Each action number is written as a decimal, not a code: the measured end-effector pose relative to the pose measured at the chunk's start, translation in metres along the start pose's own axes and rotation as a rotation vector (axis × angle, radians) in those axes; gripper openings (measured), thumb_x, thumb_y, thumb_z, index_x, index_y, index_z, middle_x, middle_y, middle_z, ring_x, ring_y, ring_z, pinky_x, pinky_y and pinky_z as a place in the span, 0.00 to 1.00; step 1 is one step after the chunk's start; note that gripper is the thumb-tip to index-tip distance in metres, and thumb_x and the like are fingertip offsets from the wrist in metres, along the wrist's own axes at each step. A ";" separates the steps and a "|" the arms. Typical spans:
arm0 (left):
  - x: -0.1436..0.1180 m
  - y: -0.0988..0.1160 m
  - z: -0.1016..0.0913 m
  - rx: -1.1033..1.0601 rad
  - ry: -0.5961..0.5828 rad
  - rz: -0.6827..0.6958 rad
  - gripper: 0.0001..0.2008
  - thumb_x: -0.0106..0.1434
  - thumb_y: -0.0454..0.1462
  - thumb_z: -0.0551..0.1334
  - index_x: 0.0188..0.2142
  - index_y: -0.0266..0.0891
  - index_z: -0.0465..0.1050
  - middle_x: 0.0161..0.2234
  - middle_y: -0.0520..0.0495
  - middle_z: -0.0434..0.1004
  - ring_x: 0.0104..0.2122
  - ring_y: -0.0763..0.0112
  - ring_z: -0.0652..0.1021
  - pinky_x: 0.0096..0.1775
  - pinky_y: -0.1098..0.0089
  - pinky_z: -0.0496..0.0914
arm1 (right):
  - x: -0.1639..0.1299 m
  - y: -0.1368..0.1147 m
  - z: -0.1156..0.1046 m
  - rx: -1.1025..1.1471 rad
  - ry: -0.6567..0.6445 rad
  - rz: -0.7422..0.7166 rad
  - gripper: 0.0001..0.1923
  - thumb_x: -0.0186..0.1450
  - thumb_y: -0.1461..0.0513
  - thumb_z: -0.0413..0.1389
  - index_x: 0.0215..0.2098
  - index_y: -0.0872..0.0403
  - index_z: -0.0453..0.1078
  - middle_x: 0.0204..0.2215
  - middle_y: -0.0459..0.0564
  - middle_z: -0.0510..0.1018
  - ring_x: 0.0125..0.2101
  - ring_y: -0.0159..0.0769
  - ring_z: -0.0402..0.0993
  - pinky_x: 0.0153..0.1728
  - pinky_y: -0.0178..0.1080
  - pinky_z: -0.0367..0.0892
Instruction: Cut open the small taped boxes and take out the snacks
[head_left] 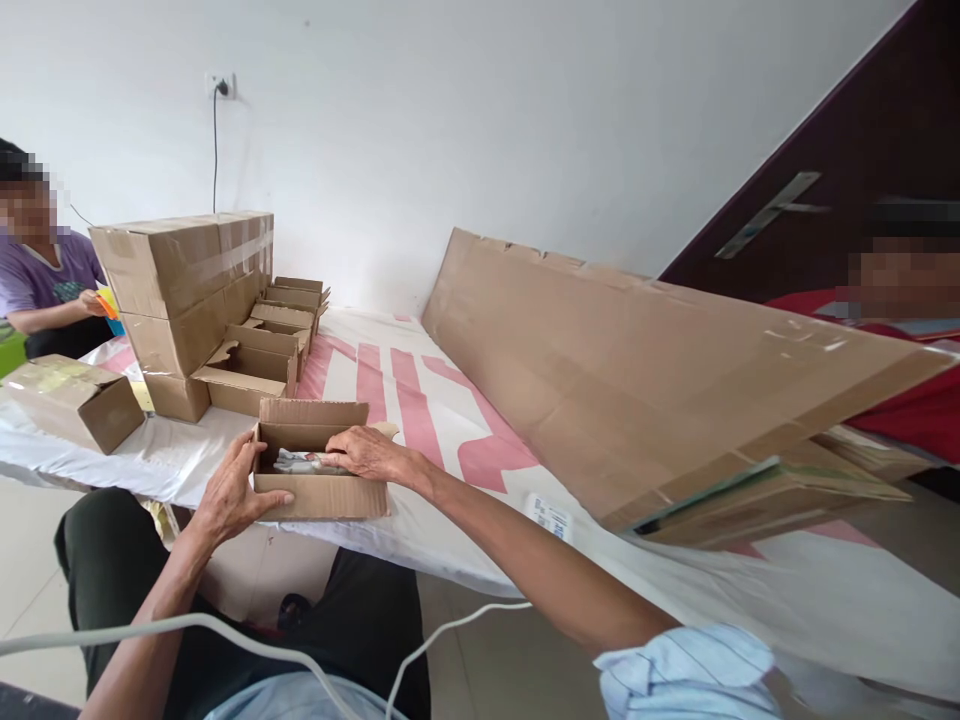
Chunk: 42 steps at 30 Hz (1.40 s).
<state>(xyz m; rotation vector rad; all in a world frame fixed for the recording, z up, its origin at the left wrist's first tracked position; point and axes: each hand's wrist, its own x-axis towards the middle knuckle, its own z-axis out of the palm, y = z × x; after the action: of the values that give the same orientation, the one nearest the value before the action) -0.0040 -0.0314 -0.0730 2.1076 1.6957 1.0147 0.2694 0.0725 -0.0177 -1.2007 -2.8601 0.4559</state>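
Note:
A small open cardboard box sits at the near edge of the table, its flaps raised. My left hand grips the box's left end, with the thumb lying along the front flap and the fingers at the side wall. My right hand reaches over the right end into the box, fingers bent down onto a whitish plastic-wrapped packet. What is inside the packet is not clear. The tips of the right fingers are partly hidden in the box.
Closed cartons are stacked at the left, with several open boxes beside them. A taped carton stands near the left edge. A large cardboard sheet leans at the right. Two people sit at either side. A white cable crosses low in front.

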 end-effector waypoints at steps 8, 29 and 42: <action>0.019 0.024 -0.020 0.225 -0.168 0.221 0.22 0.63 0.51 0.74 0.51 0.45 0.80 0.68 0.38 0.75 0.74 0.35 0.62 0.68 0.37 0.61 | 0.011 -0.018 -0.005 -0.125 0.065 0.192 0.20 0.82 0.55 0.48 0.47 0.53 0.81 0.45 0.58 0.87 0.45 0.46 0.84 0.42 0.39 0.63; 0.034 -0.010 -0.019 0.008 -0.190 0.131 0.54 0.54 0.59 0.78 0.74 0.45 0.65 0.77 0.31 0.59 0.74 0.32 0.62 0.71 0.34 0.60 | -0.003 -0.008 -0.005 -0.035 -0.034 0.110 0.09 0.75 0.56 0.60 0.47 0.53 0.74 0.46 0.56 0.83 0.46 0.44 0.79 0.37 0.37 0.55; 0.035 -0.011 -0.020 -0.270 -0.161 0.050 0.55 0.58 0.56 0.77 0.77 0.40 0.58 0.75 0.29 0.63 0.74 0.36 0.65 0.72 0.39 0.61 | -0.031 0.005 -0.041 0.580 0.348 0.018 0.14 0.64 0.50 0.62 0.35 0.51 0.69 0.28 0.41 0.70 0.30 0.33 0.64 0.32 0.36 0.57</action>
<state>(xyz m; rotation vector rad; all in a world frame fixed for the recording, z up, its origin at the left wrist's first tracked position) -0.0227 -0.0002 -0.0525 2.0056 1.3543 0.9953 0.3002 0.0651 0.0236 -1.0618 -2.2007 0.8950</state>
